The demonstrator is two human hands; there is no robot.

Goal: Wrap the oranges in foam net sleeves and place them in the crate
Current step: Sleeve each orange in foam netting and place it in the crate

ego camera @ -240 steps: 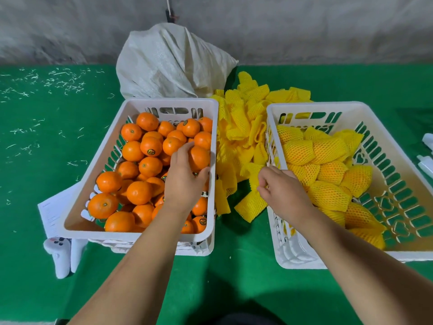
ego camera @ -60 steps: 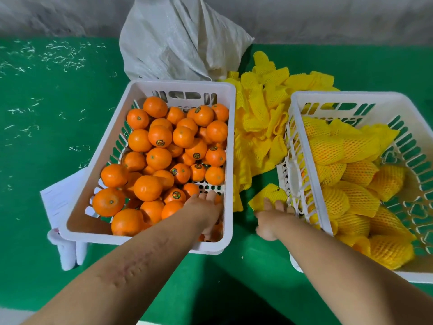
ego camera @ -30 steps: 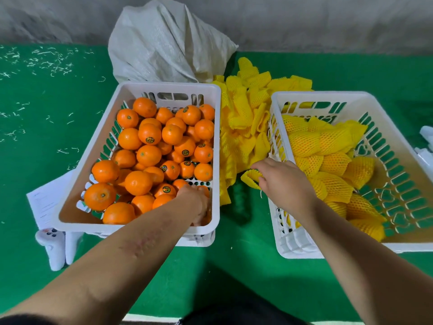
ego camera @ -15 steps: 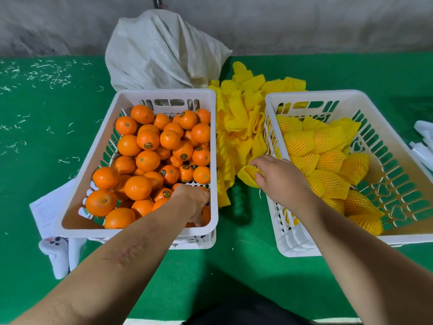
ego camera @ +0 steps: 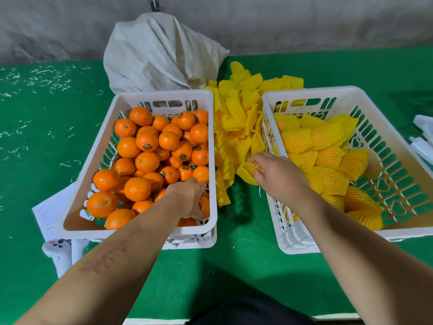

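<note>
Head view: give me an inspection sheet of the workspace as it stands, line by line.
Surface: green mat, white shreds at far left.
Job's things: left crate of bare oranges; right crate of sleeved oranges; loose sleeves piled between crates.
Clutter: white sack behind; paper and white controller by left crate; white objects at right edge.
Grips: left hand down among the oranges, grip hidden; right hand pinches one sleeve.
Cables: nothing seen.
Surroundings: grey wall behind.
</note>
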